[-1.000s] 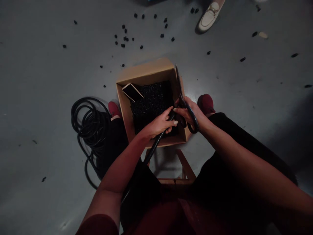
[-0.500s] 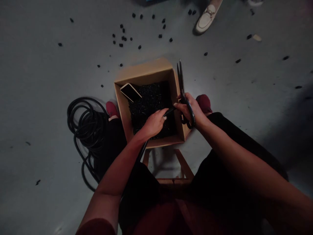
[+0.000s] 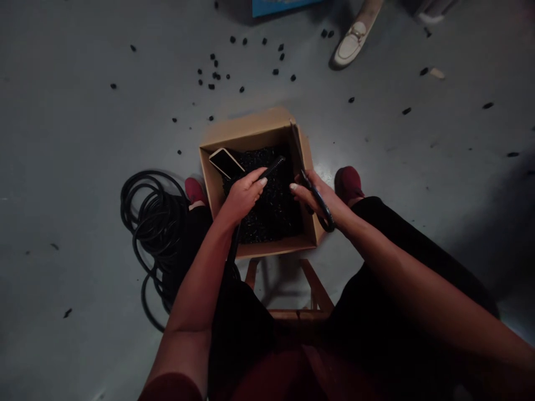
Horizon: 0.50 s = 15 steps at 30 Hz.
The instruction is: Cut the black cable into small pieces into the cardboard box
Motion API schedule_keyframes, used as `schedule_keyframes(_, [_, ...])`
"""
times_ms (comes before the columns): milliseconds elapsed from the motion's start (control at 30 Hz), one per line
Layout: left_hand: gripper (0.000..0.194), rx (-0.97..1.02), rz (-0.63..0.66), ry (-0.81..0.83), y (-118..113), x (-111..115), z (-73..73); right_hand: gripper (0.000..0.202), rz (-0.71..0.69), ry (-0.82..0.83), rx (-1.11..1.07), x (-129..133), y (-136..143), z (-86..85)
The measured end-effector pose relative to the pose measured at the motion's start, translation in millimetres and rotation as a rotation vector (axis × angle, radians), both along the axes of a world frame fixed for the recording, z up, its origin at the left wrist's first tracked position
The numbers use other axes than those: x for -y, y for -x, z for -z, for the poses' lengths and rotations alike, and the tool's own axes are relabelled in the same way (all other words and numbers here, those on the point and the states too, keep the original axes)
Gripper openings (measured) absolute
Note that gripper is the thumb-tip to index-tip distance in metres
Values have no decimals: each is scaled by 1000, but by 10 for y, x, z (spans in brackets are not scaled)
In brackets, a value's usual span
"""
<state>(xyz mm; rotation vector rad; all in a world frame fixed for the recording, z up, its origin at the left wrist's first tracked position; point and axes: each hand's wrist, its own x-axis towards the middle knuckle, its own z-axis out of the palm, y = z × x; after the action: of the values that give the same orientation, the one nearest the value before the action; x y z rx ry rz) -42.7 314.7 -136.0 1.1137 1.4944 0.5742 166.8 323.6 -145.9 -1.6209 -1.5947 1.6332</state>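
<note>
Since the earlier frame more black hose [image 3: 273,166] has been fed forward by the gripping left hand [image 3: 244,192] over the cardboard box [image 3: 254,129], so a cut with the scissors [image 3: 301,170] clasped in the right hand [image 3: 314,192] seems called for next.

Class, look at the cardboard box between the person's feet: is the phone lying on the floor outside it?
No: the phone leans inside the cardboard box, at its far left corner, on the black pieces.

A thin black hose [image 3: 273,166] slants up-right, its free end over a cardboard box [image 3: 214,184] of black cut pieces. Black scissors [image 3: 307,181] point away along the box's right wall, blades nearly closed.
</note>
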Motion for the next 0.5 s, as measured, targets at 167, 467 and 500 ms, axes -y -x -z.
schedule_keyframes(167, [47, 24, -43, 8, 27, -20, 4, 53, -93, -8, 82, 54, 16, -51])
schedule_keyframes(467, [47, -12, -13, -25, 34, -26, 35, 59, -178, -9, 120, 88, 5, -70])
schedule_keyframes(500, [47, -20, -1, -31, 34, -27, 38, 60, -187, -10, 116, 95, 3, -65])
